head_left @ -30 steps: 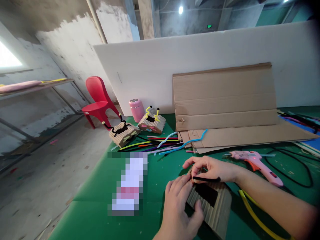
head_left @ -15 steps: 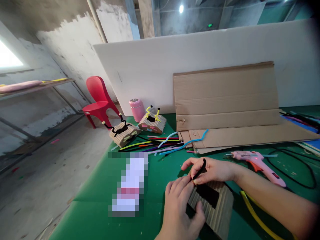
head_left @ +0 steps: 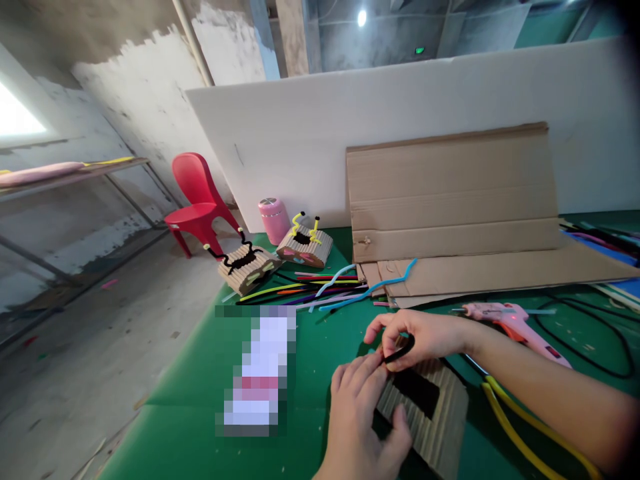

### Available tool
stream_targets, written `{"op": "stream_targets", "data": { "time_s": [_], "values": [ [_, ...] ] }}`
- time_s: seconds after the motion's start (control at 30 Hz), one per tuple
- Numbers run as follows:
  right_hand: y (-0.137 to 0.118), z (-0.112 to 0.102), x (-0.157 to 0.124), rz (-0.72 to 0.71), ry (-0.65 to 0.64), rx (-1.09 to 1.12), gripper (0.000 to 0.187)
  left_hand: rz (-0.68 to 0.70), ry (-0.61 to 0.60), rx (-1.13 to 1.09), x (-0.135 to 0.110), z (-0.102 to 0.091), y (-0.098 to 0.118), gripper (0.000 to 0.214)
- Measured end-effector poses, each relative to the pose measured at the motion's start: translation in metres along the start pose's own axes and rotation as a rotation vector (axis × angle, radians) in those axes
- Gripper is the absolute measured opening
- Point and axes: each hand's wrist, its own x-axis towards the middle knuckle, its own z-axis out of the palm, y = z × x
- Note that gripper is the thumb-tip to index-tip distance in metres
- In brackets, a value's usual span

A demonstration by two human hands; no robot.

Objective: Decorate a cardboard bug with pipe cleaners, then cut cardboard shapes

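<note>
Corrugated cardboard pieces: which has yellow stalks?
The far piece beside the pink canister. Its left neighbour has black stalks; the handled piece shows none yellow.

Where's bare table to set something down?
Free: green tabletop between the pixelated patch and left hand, plus the strip on that patch's near side. Crowded: farther back, pipe cleaners and cardboard; on the right, glue gun and yellow handles.

Patchy wall [head_left: 140, 87] at 10 o'clock — bright window [head_left: 17, 110] between 9 and 10 — red chair [head_left: 196, 188] near 10, littered grey floor [head_left: 130, 327] at 8, lit lamp [head_left: 361, 18] at 12
</note>
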Motion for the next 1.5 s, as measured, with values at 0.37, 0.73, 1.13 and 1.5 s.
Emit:
{"op": "stream_targets", "data": {
  "time_s": [0.37, 0.73, 1.13, 1.5],
  "values": [
    [0.005, -0.002, 0.001, -0.025, -0.083, 0.061, 0.015, -0.023, -0.087, -0.028, -0.009, 0.003, -0.006, 0.051],
    [0.009, -0.005, 0.012, -0.007, -0.12, 0.082, 0.016, -0.052, -0.031, -0.081, -0.008, 0.005, -0.006, 0.049],
    [0.011, -0.008, 0.014, 0.016, -0.141, 0.092, 0.017, -0.123, 0.067, -0.143, -0.007, 0.01, 0.0, 0.044],
    [0.006, 0.001, -0.014, -0.022, 0.115, 0.091, 0.019, -0.048, 0.075, -0.12, -0.013, 0.014, -0.006, 0.046]
  ]
}}
